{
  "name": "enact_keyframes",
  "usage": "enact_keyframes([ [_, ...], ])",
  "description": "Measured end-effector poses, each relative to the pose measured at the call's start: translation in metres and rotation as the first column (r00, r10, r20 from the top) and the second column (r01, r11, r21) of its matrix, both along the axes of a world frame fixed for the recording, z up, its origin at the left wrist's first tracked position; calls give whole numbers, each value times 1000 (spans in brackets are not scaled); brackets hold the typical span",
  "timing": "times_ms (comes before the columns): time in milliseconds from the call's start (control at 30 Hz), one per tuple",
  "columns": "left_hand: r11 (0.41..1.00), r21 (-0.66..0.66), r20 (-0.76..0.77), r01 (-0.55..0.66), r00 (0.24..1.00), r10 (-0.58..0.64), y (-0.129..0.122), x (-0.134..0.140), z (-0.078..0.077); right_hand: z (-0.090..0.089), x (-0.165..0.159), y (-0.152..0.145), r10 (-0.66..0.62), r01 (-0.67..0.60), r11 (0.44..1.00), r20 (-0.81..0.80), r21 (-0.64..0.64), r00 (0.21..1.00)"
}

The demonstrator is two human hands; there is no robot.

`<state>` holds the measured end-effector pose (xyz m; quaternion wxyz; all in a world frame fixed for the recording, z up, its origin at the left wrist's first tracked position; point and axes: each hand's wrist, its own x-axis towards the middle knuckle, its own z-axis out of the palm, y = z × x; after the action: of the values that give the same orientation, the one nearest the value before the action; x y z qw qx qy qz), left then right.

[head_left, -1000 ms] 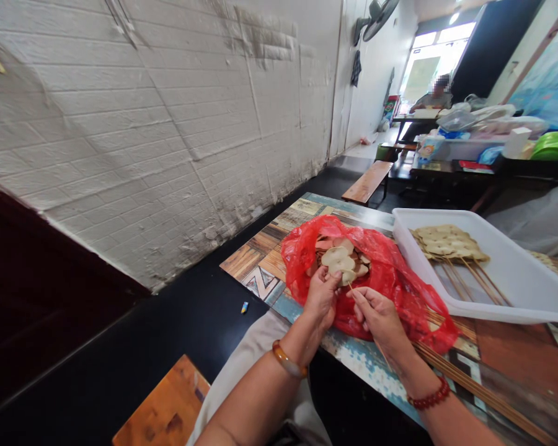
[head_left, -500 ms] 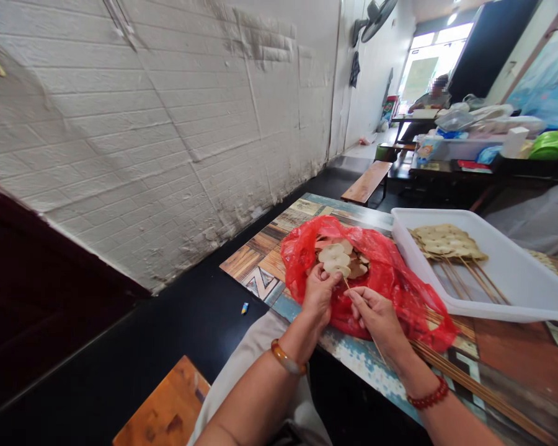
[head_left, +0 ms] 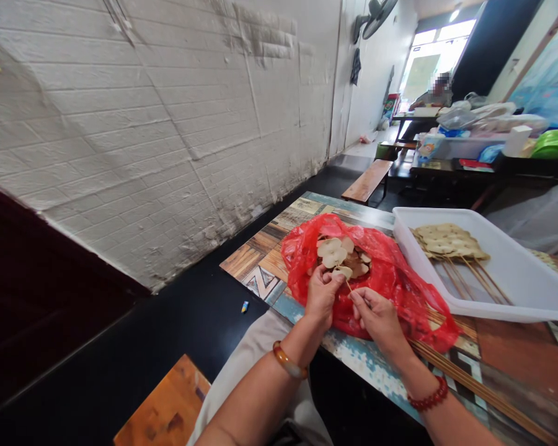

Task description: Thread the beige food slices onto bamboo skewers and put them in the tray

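Note:
My left hand [head_left: 322,296] pinches a pale beige, flower-shaped flat piece [head_left: 332,253] at its near edge, over the open mouth of a red plastic bag [head_left: 400,279]. My right hand [head_left: 376,316] grips a thin wooden skewer [head_left: 348,285] between thumb and fingers. Its upper end meets the beige piece near my left fingertips; whether it passes through cannot be made out. More loose pieces [head_left: 360,267] lie inside the bag. To the right, a white plastic tray [head_left: 530,272] holds a stack of skewered pieces [head_left: 449,240] with their sticks pointing toward me.
A bundle of skewers [head_left: 483,390] lies on the patterned table [head_left: 260,248], near its front edge. A wooden stool [head_left: 165,406] is at lower left, a bench [head_left: 367,181] beyond the table. Farther back, a person [head_left: 434,96] sits near a cluttered table.
The beige piece has tilted and shifted slightly upward at my left fingertips. Less of the skewer shows below my right hand. The tray and bag stay in place.

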<state>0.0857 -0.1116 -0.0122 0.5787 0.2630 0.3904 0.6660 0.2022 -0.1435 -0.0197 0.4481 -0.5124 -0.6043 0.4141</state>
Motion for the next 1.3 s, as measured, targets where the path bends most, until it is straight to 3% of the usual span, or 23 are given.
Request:
enact_keyframes([
  [233, 997, -56, 35, 59, 998, -57, -12, 3, 4, -4, 1, 2, -3, -6, 997, -121, -78, 993],
  [467, 967, -29, 62, 252, 966, -250, -14, -7, 7, 1, 0, 3, 10, -50, 989, -272, -140, 962],
  [667, 929, -5, 30, 370, 928, -370, -12, -10, 4, -1, 0, 4, 10, -60, 986, -308, -155, 951],
  [867, 954, -30, -26, 300, 953, -301, -8, -10, -2, 3, -1, 2, 20, -74, 983, -305, -167, 952],
  [1133, 968, -70, -179, 240, 952, -249, 0, -14, -3, 4, -1, 3, 87, -106, 985, -144, -133, 986],
  [1300, 954, -93, -284, 285, 911, -300, -8, -18, -1, 0, 4, 6, -48, 18, 982, -156, -187, 987],
])
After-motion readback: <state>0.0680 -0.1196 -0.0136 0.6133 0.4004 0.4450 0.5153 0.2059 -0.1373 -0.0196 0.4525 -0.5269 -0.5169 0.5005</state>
